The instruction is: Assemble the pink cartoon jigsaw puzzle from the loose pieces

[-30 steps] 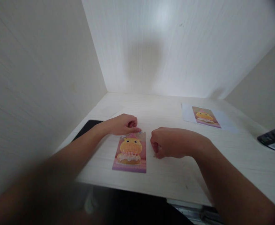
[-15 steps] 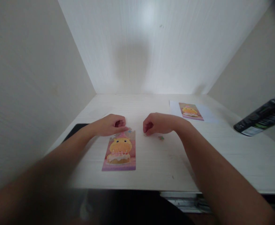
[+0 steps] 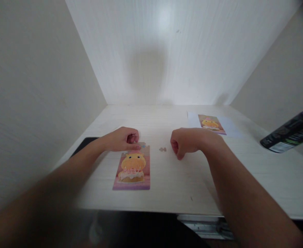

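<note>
A pink puzzle (image 3: 132,169) showing a yellow figure on a white cake lies on the pale wood-grain table (image 3: 182,179), with a black-and-green can (image 3: 288,131) at its right edge.

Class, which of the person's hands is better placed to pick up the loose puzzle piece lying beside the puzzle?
Probably the right hand: the loose puzzle piece lies just beside its knuckles, while the left hand rests on the puzzle top edge.

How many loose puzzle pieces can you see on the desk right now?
1: a small loose piece lies on the desk between the puzzle and the curled right hand. More may be hidden under the hands; the left hand covers the puzzle's top edge.
</note>
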